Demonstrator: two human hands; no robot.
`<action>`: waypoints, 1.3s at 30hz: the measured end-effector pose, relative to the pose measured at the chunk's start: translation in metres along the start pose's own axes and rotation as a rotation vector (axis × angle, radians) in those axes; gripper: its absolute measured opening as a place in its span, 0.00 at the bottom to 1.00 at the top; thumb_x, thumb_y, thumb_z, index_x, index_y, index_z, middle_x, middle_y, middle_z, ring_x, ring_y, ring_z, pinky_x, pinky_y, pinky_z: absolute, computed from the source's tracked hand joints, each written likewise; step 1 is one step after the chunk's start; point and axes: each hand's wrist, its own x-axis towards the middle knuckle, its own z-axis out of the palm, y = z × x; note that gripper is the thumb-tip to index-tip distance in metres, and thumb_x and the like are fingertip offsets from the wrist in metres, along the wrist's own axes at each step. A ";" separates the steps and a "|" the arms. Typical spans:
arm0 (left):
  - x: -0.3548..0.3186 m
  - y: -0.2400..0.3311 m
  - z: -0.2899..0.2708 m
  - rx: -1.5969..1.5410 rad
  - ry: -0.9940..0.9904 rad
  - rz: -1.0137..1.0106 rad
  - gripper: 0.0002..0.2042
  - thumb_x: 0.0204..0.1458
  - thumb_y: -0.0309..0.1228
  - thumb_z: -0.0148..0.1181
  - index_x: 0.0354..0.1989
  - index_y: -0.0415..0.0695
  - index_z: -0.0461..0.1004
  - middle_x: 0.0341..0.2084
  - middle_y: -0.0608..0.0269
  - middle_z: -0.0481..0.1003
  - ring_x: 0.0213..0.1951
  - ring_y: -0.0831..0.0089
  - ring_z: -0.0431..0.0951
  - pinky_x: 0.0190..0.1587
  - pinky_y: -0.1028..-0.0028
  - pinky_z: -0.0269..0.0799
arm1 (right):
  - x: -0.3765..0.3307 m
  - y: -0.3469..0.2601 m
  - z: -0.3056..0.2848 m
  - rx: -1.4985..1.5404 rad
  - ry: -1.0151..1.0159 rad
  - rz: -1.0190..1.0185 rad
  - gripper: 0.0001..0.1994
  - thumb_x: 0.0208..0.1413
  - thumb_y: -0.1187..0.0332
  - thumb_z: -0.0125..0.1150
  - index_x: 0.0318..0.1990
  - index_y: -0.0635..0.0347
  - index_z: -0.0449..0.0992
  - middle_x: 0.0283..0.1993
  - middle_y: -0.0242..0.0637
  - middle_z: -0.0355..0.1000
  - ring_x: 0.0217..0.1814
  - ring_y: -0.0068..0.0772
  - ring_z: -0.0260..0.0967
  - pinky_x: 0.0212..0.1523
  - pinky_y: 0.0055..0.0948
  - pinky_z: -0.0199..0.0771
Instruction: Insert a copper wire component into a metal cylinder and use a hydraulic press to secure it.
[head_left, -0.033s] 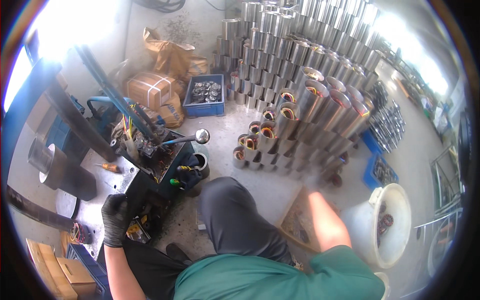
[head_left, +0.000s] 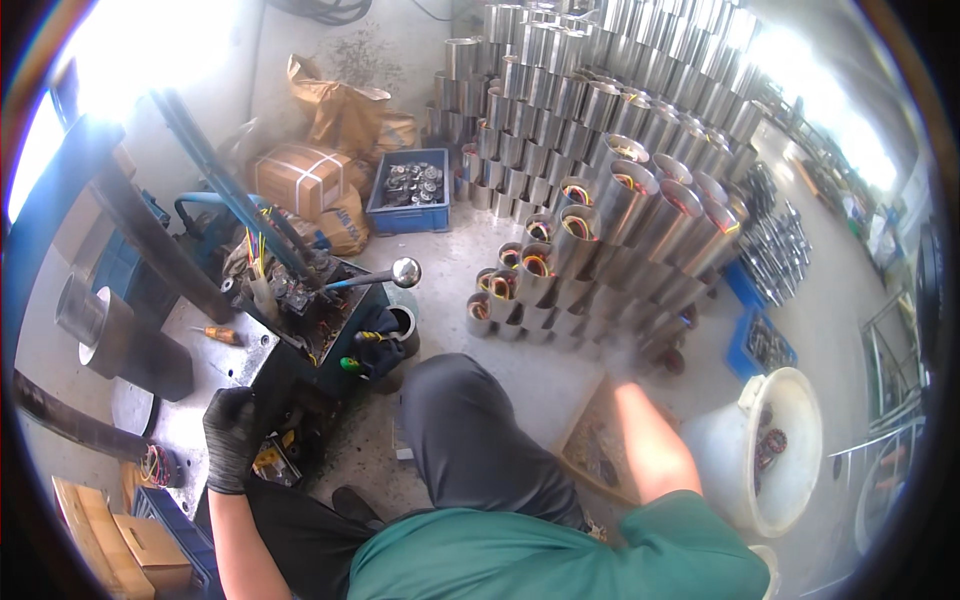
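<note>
The left hand [head_left: 232, 437], in a black glove, is curled with its fingers bent against the lower front edge of the dark machine block [head_left: 318, 340], beside a small yellow-and-black part [head_left: 268, 460]; whether it actually grips anything there I cannot tell. The right hand is blurred at the end of the bare forearm [head_left: 648, 440], reaching toward the foot of the stacked steel cylinders [head_left: 610, 200], so its state cannot be told. The block sits on a grey metal bench [head_left: 200, 350], with coloured wires at its top and a lever ending in a shiny ball knob [head_left: 405, 271] pointing right. On the bench lies an orange-handled screwdriver [head_left: 220, 334]. Behind the machine, against the wall, stand a brown cardboard box [head_left: 297, 178] bound with white straps, a crumpled brown paper sack [head_left: 338, 113] and a rectangular blue crate [head_left: 408, 190] filled with small metal parts. At lower left, 2 plain cardboard boxes [head_left: 120, 545] sit near a blue bin. To the right, a white bucket [head_left: 775, 450] holds wound copper pieces, and a second blue tray [head_left: 760, 345] lies near the cylinders. A flat brown tray [head_left: 600, 450] rests on the floor under the forearm.
</note>
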 end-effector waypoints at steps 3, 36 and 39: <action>0.000 -0.004 -0.001 -0.007 0.006 -0.017 0.08 0.52 0.21 0.58 0.41 0.35 0.78 0.33 0.52 0.79 0.39 0.61 0.80 0.47 0.66 0.74 | -0.007 -0.040 0.011 0.180 -0.081 0.016 0.12 0.47 0.79 0.59 0.42 0.64 0.78 0.73 0.54 0.59 0.56 0.47 0.74 0.53 0.30 0.76; -0.015 -0.004 -0.020 0.012 0.035 -0.100 0.07 0.53 0.19 0.59 0.40 0.36 0.78 0.32 0.54 0.79 0.37 0.65 0.80 0.45 0.68 0.75 | -0.039 -0.154 0.169 -0.074 -0.396 -0.240 0.19 0.47 0.68 0.63 0.49 0.59 0.79 0.69 0.50 0.65 0.61 0.53 0.71 0.60 0.42 0.74; -0.017 -0.022 -0.019 0.155 0.022 0.087 0.07 0.53 0.19 0.59 0.40 0.36 0.78 0.32 0.55 0.79 0.37 0.66 0.80 0.45 0.67 0.75 | -0.030 -0.124 0.179 0.109 -0.394 -0.248 0.20 0.46 0.66 0.63 0.49 0.56 0.80 0.70 0.46 0.64 0.60 0.53 0.72 0.61 0.42 0.74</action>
